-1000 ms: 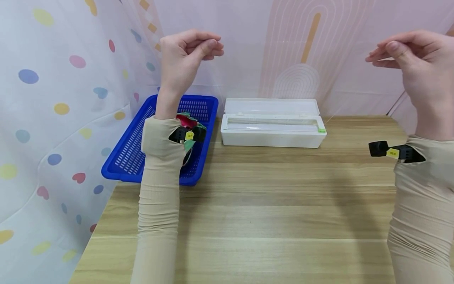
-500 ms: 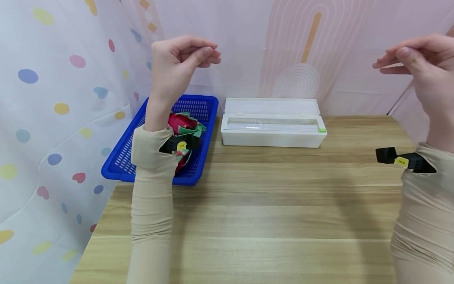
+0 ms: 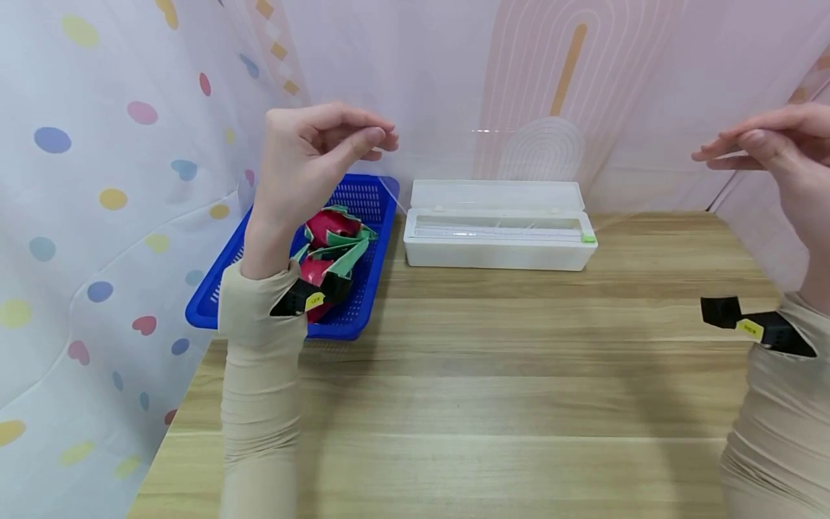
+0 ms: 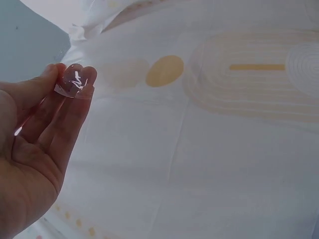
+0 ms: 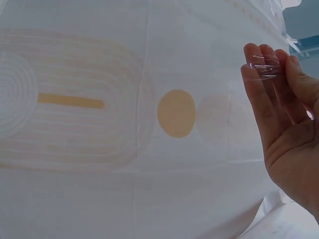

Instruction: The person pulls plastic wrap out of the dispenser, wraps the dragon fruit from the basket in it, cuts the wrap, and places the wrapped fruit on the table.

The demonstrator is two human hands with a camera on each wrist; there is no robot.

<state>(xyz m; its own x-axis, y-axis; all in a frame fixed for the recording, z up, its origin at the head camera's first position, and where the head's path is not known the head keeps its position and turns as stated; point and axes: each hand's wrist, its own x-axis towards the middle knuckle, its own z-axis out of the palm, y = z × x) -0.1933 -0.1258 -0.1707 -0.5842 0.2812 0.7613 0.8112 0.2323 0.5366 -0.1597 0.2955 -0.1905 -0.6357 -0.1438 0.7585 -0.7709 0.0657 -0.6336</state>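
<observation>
A clear sheet of cling film (image 4: 77,82) is pinched by my left hand (image 3: 308,158) between thumb and fingertips, its shiny edge lying over the fingertips in the left wrist view. My right hand (image 3: 787,155) pinches the film at the other side, where creases show across the fingers (image 5: 264,99) in the right wrist view. Both hands are raised and wide apart. In the head view the film between them is nearly invisible. Below and between them stands a white cling film dispenser box (image 3: 499,254), its lid (image 3: 496,194) raised and a roll inside.
Behind the left forearm, a blue plastic basket (image 3: 381,223) holds red dragon fruits (image 3: 333,227) with green tips. Wood-grain table (image 3: 506,404) lies below. Patterned curtains (image 3: 428,86) hang close behind and on the left.
Both hands have come lower and spread apart, the left one to the left and the right one to the right. More of the dragon fruits now shows beside the left forearm.
</observation>
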